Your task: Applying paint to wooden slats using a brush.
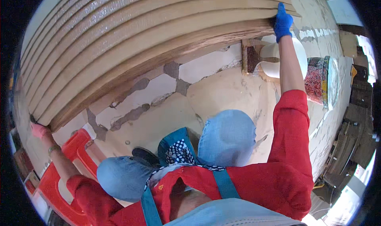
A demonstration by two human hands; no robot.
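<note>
Long pale-brown wooden boards (154,35) lie side by side across the far part of the view, with shiny streaks on the farther ones. My right hand (282,23), in a blue glove, grips the right end of the nearest board (178,47), its thumb on top and the other fingers mostly hidden. At the left end of the boards is my left hand (39,130), which looks pink-gloved and is closed on the corner. Both arms are spread wide. The boards' near edge faces me, rough and darker.
A red plastic stool or chair (53,182) stands beside my left arm. Near my right forearm are a flat brown brush-like tool (251,58), a white rounded container (299,55) and a paint-stained bucket (315,81). Dark stacked pieces (343,146) line the right side. The floor has patchy slabs (139,93).
</note>
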